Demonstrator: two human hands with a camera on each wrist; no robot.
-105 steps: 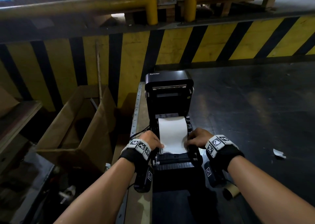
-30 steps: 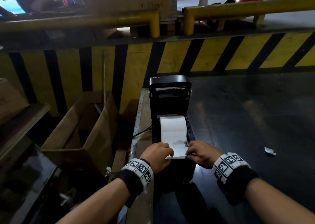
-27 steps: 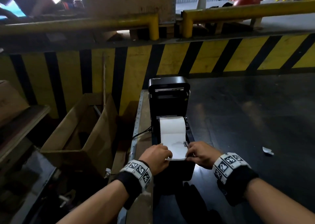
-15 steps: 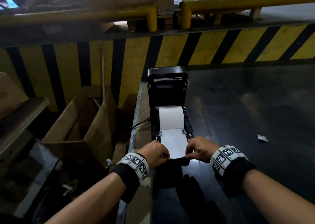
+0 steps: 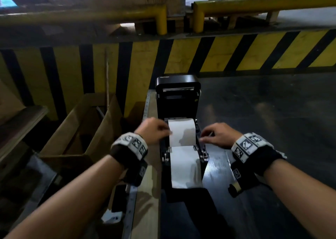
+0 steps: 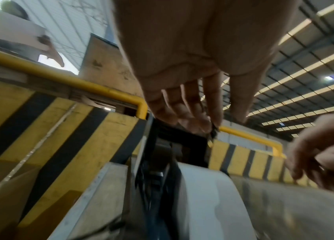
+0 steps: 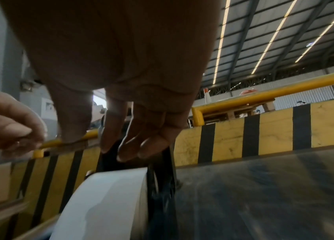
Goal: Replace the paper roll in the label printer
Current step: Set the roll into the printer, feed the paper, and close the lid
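Observation:
A black label printer [image 5: 177, 87] stands with its lid tilted up and back. A white paper roll [image 5: 181, 129] sits in its bay, and a strip of paper [image 5: 185, 167] runs forward from it over the printer's front edge. My left hand [image 5: 166, 128] hovers at the roll's left end with loose fingers that hold nothing. My right hand [image 5: 203, 137] is at the roll's right end, also with nothing in it. The left wrist view has the left hand [image 6: 203, 123] above the roll [image 6: 209, 194]. In the right wrist view the right hand [image 7: 108, 146] hangs over the roll [image 7: 110, 194].
An open cardboard box [image 5: 78, 129] stands left of the printer. A yellow-and-black striped barrier [image 5: 200, 56] with yellow rails [image 5: 254, 4] closes off the far side. The printer sits at the left edge of a dark table [image 5: 272, 129], beside a wooden strip [image 5: 147, 202].
Both hands have let go of the paper's front edge and moved back to the two ends of the roll. The pulled-out strip now lies over the printer's front.

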